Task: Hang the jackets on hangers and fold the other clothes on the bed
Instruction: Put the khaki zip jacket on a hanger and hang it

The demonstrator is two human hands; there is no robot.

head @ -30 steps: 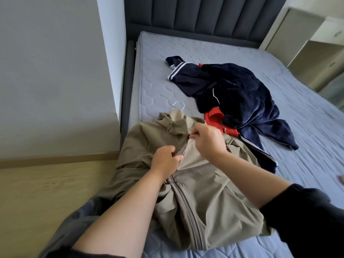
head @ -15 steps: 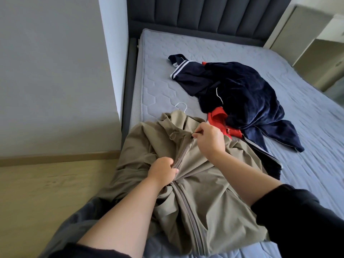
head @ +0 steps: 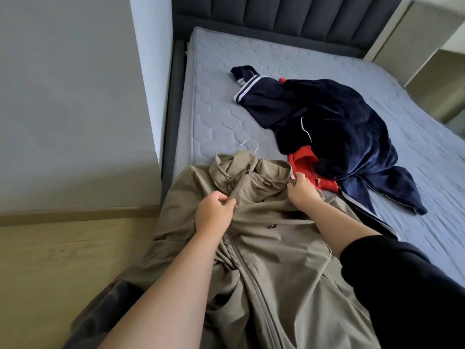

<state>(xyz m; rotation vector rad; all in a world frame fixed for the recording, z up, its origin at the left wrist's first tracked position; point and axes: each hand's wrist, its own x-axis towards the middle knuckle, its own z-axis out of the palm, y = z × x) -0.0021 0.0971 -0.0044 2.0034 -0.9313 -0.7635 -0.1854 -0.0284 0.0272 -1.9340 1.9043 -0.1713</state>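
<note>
A khaki jacket point(head: 271, 253) lies front-up on the near corner of the bed, zipped to the collar. A white hanger hook point(head: 250, 144) sticks out above its collar. My left hand point(head: 214, 212) pinches the zipper line on the chest. My right hand point(head: 302, 191) grips the jacket's right shoulder by the collar. Beyond it lies a heap of dark navy clothes point(head: 334, 132) with white stripes, and a red garment point(head: 305, 165) pokes out from under the heap.
The grey mattress point(head: 221, 107) runs back to a dark padded headboard point(head: 289, 16). A grey wall point(head: 70, 96) stands on the left over a wooden floor point(head: 57, 253). Pale cabinets point(head: 427, 54) stand at the far right.
The zipper has closed up to the collar. My right hand left the zipper and moved right to the jacket's shoulder. My left hand stays on the zipper line.
</note>
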